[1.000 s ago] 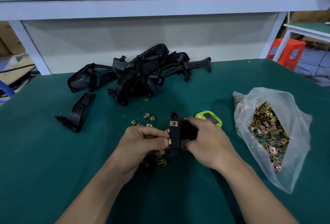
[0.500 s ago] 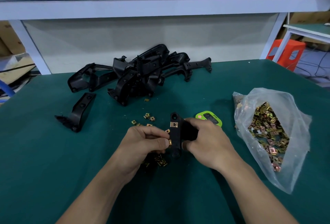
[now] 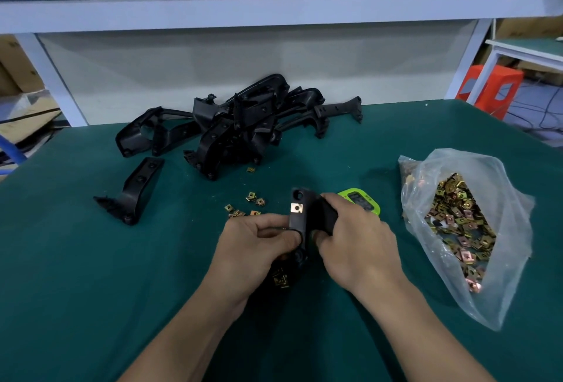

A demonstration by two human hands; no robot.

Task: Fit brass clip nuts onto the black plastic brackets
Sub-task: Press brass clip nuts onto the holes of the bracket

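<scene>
The green table (image 3: 76, 290) runs wide on every side of the bracket (image 3: 297, 224), with bare cloth toward the person and off to the left, and its back edge well beyond. A heap of brackets (image 3: 237, 128) lies far behind the bracket and a little left, up against that back edge. A clear bag (image 3: 502, 186) of brass nuts slumps well to the bracket's right, mouth open toward it. Both forearms come up from the near edge and meet at the bracket. The right hand (image 3: 356, 241) has its fingers curled round the bracket's right side, knuckles up. The left hand (image 3: 256, 247) grips the lower half, thumb pressed flat on the front face and fingers curled behind; whether a nut sits under that thumb cannot be told. A spare bracket (image 3: 137, 189) lies alone, far to the left and slightly behind. The bracket itself is held just above the cloth at the middle, long axis running away from the person, its rounded end pointing at the heap. A green timer (image 3: 362, 203) peeks out just behind the right hand's knuckles. Loose nuts (image 3: 251, 198) are scattered just left of the bracket's far end, with a few more (image 3: 281, 279) below its near end. One clip nut (image 3: 296, 208) sits on its upper face.
</scene>
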